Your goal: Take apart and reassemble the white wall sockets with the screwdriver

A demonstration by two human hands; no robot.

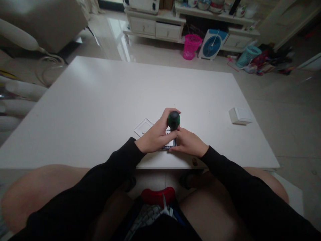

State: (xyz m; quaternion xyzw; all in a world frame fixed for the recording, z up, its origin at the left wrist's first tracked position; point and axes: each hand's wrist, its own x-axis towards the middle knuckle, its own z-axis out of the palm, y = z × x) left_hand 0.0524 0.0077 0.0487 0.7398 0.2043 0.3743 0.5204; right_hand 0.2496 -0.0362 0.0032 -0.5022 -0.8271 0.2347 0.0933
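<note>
A screwdriver (173, 120) with a dark green and black handle stands nearly upright, its handle end toward me. My left hand (158, 133) is closed around it. Below lies a small white panel with a black edge (170, 144), partly hidden under my hands. My right hand (188, 142) grips this panel at its right side, thumb on the near edge. The screwdriver's tip is hidden. A thin square frame (143, 127) lies flat on the table, partly behind my left hand.
On the white table (100, 100), a white box (240, 116) sits at the right. A small brown piece (195, 162) lies near the front edge by my right wrist. Beyond the table are a pink basket (191, 47), a blue fan (212, 44) and white cabinets.
</note>
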